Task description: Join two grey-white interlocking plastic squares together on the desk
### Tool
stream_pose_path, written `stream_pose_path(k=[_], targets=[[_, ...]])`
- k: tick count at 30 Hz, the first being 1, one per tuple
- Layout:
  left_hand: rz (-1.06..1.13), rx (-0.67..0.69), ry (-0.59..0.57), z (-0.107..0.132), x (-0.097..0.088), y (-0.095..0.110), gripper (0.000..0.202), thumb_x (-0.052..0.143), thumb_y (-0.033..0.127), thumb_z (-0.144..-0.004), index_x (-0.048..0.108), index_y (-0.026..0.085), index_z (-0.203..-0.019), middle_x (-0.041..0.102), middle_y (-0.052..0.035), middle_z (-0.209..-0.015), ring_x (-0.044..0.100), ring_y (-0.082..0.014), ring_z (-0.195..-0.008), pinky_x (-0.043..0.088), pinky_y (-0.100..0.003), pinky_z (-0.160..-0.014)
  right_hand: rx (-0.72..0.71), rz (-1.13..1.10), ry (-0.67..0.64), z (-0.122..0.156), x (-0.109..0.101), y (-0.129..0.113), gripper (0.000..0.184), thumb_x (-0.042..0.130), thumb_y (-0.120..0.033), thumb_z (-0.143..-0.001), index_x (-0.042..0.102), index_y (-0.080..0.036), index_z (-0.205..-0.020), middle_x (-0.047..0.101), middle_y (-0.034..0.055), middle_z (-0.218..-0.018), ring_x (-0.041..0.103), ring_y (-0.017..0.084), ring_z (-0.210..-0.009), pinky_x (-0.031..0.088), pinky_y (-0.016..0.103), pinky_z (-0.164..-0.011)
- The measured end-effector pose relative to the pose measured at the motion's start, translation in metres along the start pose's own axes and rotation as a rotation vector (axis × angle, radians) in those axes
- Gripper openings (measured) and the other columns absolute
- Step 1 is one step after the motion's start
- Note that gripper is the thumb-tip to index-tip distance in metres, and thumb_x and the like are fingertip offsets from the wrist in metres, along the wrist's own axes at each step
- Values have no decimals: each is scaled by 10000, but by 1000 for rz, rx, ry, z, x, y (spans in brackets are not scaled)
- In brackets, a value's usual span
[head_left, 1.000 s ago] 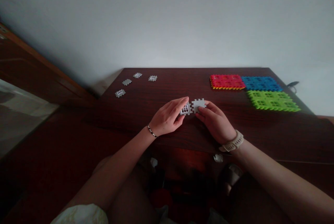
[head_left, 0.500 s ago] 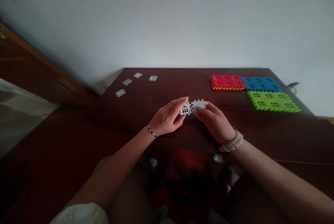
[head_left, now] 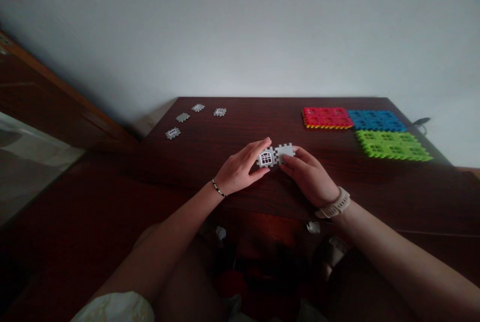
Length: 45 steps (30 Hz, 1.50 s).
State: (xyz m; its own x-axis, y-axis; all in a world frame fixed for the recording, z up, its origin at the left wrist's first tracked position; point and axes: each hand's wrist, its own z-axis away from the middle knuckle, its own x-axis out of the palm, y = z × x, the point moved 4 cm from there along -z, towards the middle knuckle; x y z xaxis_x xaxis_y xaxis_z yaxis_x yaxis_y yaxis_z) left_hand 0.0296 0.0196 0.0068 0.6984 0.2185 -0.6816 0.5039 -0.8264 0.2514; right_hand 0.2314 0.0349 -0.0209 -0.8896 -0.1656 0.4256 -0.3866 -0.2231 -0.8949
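Note:
Two small grey interlocking building tiles are joined edge to edge over the table. The left one, a window tile [head_left: 266, 158], has a white arched window frame in it. My left hand [head_left: 242, 166] is round this tile, fingers along its far edge and thumb by its near edge. The plain tile [head_left: 285, 151] on the right has no window. My right hand [head_left: 308, 171] pinches it, thumb on the top face and fingers beneath. The tiles' undersides are hidden.
Several loose grey tiles [head_left: 183, 117] lie at the table's [head_left: 258, 117] far left. Towards the right are red panels [head_left: 327, 117] on yellow ones, blue panels [head_left: 378, 120] and green panels [head_left: 393, 145]. A wall [head_left: 262, 32] stands behind the table.
My left thumb has slid slightly right along the window tile's near edge, and the fingers have lifted a little, so more of that tile shows. My right hand is nearly still.

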Motion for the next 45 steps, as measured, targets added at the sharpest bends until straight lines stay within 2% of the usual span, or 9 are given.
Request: stream_pose_path(k=[6, 14, 21, 27, 36, 45], targets=[[-115, 19, -30, 4, 5, 2, 832, 719, 264, -1046, 228, 227, -1716, 647, -171, -1515, 662, -280, -1398, 622, -471, -1148, 17, -4, -47, 1, 4, 1, 323, 961, -392, -777, 767, -288, -1013, 748, 11, -1138, 677, 204, -1094, 593, 367, -1018], [-122, 49, 1, 3, 3, 5, 809, 724, 260, -1043, 261, 195, -1703, 650, -178, -1501, 657, -274, -1398, 615, -452, -1153, 14, 16, -61, 1, 6, 3, 318, 958, -385, -786, 776, -275, -1023, 749, 8, -1114, 682, 191, -1062, 589, 347, -998], [-126, 0, 10, 4, 4, 2, 831, 727, 281, -1039, 243, 216, -1711, 648, -172, -1489, 662, -284, -1378, 617, -461, -1143, 11, 27, -73, 0, 5, 5, 311, 950, -367, -802, 762, -273, -1031, 746, -1, -1104, 683, 169, -1030, 580, 309, -962], [-131, -12, 0, 3, 4, 2, 871, 726, 291, -1041, 195, 230, -1729, 680, -156, -1443, 685, -289, -1333, 618, -475, -1131, -1, 64, -66, 1, 5, 5, 321, 945, -386, -801, 757, -275, -1035, 749, 3, -1090, 680, 182, -995, 577, 325, -921], [-131, 37, 39, 0, 0, 8, 754, 739, 263, -1030, 343, 181, -1666, 686, -167, -1448, 700, -268, -1302, 619, -444, -1118, -53, 161, -60, 2, 2, 3, 335, 925, -424, -813, 733, -261, -1034, 746, -2, -1038, 641, 175, -901, 530, 317, -820], [-150, 17, 39, -1, -2, 8, 732, 734, 287, -1040, 356, 210, -1662, 731, -150, -1401, 729, -275, -1275, 619, -449, -1087, -67, 200, -63, 3, 3, 1, 343, 918, -457, -811, 732, -262, -1024, 748, 10, -1032, 639, 190, -897, 531, 333, -810]])
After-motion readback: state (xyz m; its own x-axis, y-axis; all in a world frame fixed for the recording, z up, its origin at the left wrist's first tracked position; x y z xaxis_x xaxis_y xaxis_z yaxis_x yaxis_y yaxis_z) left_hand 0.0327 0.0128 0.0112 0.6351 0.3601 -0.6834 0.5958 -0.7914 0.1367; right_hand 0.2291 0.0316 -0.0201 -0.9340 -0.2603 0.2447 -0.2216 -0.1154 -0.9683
